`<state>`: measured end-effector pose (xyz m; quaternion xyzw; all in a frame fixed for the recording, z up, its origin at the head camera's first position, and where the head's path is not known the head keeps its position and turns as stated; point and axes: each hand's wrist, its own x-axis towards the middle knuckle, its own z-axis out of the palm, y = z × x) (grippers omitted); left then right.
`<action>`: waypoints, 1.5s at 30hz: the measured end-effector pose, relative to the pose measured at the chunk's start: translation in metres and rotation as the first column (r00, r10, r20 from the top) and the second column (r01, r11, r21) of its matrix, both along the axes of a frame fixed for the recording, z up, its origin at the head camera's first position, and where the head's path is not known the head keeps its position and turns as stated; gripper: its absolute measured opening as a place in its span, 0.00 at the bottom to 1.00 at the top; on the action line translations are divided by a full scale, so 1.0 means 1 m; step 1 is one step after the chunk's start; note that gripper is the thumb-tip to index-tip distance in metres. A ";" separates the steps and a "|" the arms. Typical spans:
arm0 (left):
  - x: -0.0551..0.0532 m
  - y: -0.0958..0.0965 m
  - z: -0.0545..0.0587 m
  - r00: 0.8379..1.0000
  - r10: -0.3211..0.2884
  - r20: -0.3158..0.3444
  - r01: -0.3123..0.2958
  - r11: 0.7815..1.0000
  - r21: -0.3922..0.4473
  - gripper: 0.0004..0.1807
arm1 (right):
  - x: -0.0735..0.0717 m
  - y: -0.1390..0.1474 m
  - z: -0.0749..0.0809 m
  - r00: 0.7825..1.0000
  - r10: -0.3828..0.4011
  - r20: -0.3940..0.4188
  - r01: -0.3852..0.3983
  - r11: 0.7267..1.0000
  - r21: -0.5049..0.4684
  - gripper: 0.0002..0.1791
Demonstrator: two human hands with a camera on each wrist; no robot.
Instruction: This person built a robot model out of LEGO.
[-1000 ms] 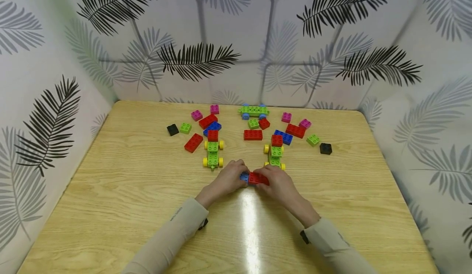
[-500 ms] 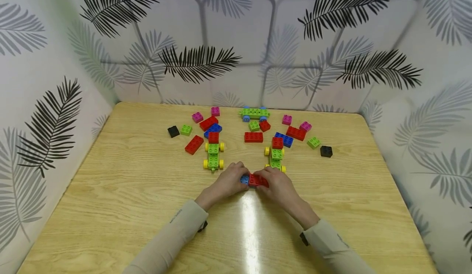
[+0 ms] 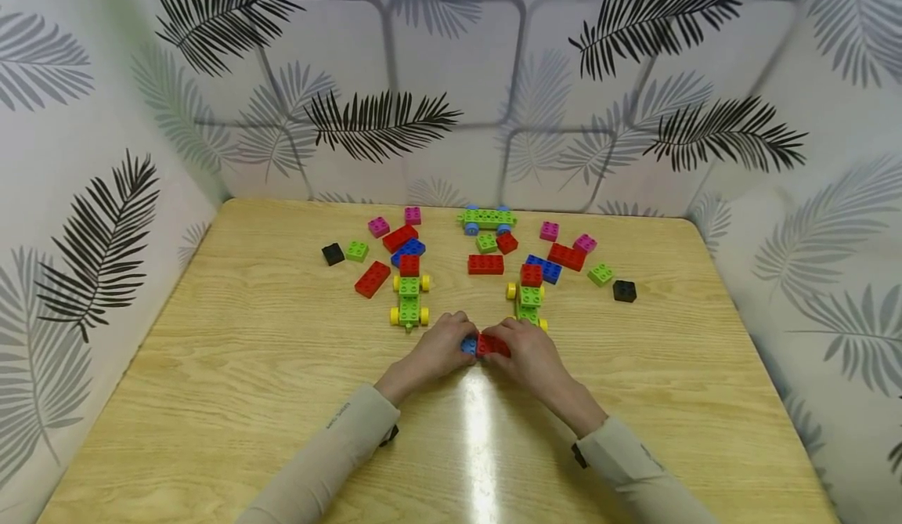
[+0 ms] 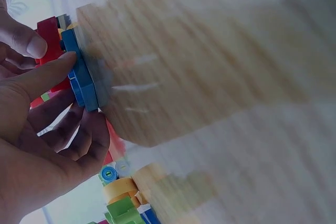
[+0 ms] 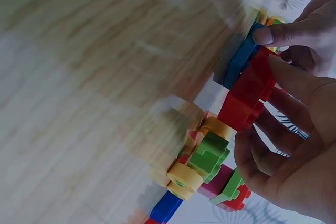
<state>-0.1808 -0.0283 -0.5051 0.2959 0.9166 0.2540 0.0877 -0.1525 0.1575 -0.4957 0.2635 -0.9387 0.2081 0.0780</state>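
Little had changed: the left grip [image 3: 438,347] held a light-blue plastic block [image 4: 86,86] on the wooden desk [image 3: 247,352], right grip [image 3: 532,352] pinched the red studded brick [image 5: 251,86] atop it, so joining seemed ongoing.

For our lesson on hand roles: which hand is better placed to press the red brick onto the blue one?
Likely the right hand: it grips the red brick, which lies over the blue brick. The left hand grips the blue brick, so seems better for steadying.

Left grip [image 3: 438,347] near right grip [image 3: 531,353], both curled
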 end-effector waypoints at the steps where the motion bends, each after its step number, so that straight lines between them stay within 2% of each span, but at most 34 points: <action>1: 0.000 0.000 0.000 1.000 0.001 -0.002 -0.001 1.000 -0.003 0.15 | -0.001 0.000 0.000 1.000 0.004 -0.005 -0.004 1.000 0.003 0.18; 6: -0.001 0.001 0.000 1.000 0.010 0.001 -0.010 1.000 -0.009 0.15 | -0.003 -0.001 0.001 1.000 0.014 -0.018 -0.013 1.000 0.020 0.17; 15: 0.000 -0.001 -0.001 1.000 0.008 -0.005 -0.008 1.000 -0.008 0.14 | -0.003 -0.002 0.003 0.999 -0.010 0.044 0.008 0.999 0.046 0.17; 21: -0.001 -0.001 -0.001 1.000 -0.004 -0.005 0.004 1.000 -0.008 0.14 | -0.006 -0.002 0.003 0.999 -0.012 0.048 0.009 0.998 0.059 0.17; 28: -0.002 -0.002 -0.002 1.000 -0.009 0.029 0.008 1.000 0.015 0.13 | -0.006 -0.003 0.004 0.999 0.004 0.032 -0.006 0.998 0.070 0.16; 37: -0.001 -0.002 -0.002 0.998 -0.002 0.067 0.002 1.000 0.006 0.14 | -0.006 -0.006 0.007 0.998 -0.009 0.063 0.004 0.996 0.085 0.17; 45: -0.002 -0.002 -0.002 0.999 -0.016 0.038 0.016 1.000 0.008 0.15 | -0.008 -0.006 0.010 0.998 -0.004 0.070 -0.002 0.997 0.083 0.18</action>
